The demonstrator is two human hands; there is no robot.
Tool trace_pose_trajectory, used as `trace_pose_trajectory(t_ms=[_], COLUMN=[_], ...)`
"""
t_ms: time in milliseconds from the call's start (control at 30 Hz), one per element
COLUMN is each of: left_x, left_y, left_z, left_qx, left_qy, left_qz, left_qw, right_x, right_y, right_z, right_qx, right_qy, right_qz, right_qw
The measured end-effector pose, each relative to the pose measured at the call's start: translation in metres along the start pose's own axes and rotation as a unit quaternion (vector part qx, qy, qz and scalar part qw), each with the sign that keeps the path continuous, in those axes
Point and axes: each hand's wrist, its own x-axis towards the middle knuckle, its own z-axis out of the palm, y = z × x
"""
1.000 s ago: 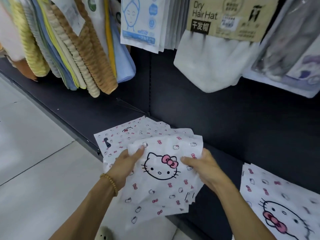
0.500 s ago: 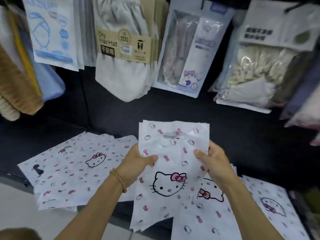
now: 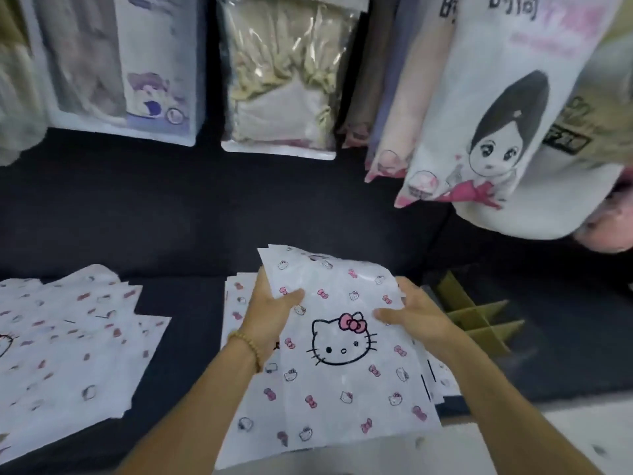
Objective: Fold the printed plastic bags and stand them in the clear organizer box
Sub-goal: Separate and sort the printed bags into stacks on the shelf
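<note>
Hands (image 3: 339, 311) pinching printed bag (image 3: 342, 365) at both sides, long axis pointing away, face upright.

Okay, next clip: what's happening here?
A person holds one printed plastic bag with both hands, the left hand gripping its left edge and the right hand its right edge, above a dark shelf. The bag looks unfolded. More bags lie flat at left. A cardboard divider grid sits at right.
</note>
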Motion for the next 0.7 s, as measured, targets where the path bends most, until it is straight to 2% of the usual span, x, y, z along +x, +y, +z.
trace_pose_trajectory(t_ms=[167,300,433,500,567,633,700], left_x=[0.032,0.082,0.129,0.135,0.131,0.124,0.12], left_y=[-0.085,-0.135,-0.166,-0.184,-0.203,-0.216,-0.22], left_z=[0.06,0.106,0.14,0.14,0.134,0.129,0.128], left_qx=[0.157,0.167,0.199,0.272,0.368,0.443,0.496], left_qy=[-0.053,-0.076,-0.067,-0.063,-0.095,-0.138,-0.16], left_qz=[-0.061,-0.081,-0.077,-0.096,-0.093,-0.052,0.0], left_qw=[0.984,0.98,0.975,0.955,0.92,0.884,0.854], right_x=[0.03,0.072,0.116,0.132,0.142,0.146,0.145], right_y=[0.081,0.128,0.158,0.175,0.192,0.207,0.217], right_z=[-0.05,-0.08,-0.092,-0.086,-0.079,-0.072,-0.066], right_qx=[-0.12,-0.135,-0.216,-0.258,-0.31,-0.354,-0.417], right_qy=[0.044,0.151,0.234,0.233,0.208,0.17,0.158], right_qz=[0.092,0.121,0.118,0.111,0.11,0.127,0.134], right_qw=[0.988,0.972,0.941,0.931,0.921,0.911,0.885])
